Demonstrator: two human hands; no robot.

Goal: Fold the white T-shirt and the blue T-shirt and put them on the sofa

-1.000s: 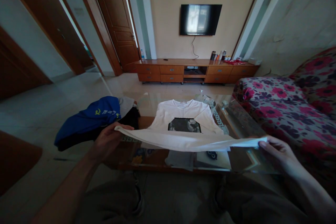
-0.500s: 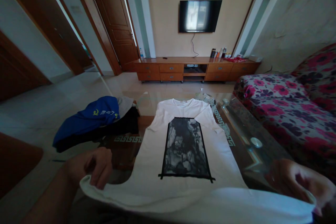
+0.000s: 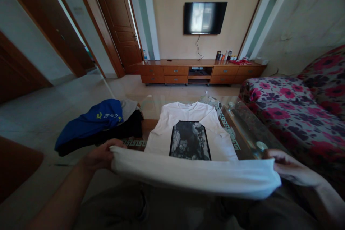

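A white T-shirt (image 3: 185,122) with a dark rectangular print (image 3: 190,140) lies face up on a glass coffee table (image 3: 250,133), collar pointing away from me. My left hand (image 3: 101,156) grips the left corner of the shirt's bottom hem. My right hand (image 3: 289,169) grips the right corner. Between them the hem (image 3: 194,174) is lifted off the table as a stretched white band that hides the lower part of the print.
A pile of blue and black clothes (image 3: 94,125) lies on the table's left side. A floral sofa (image 3: 302,111) stands to the right. A wooden TV cabinet (image 3: 199,72) and a wall TV (image 3: 205,18) are at the far wall. Wooden doors (image 3: 118,25) are on the left.
One second ago the hem was held high and folded forward. Half a second ago it was pulled back toward me, baring the whole print. Now both hands have lifted it forward again over the print's lower part.
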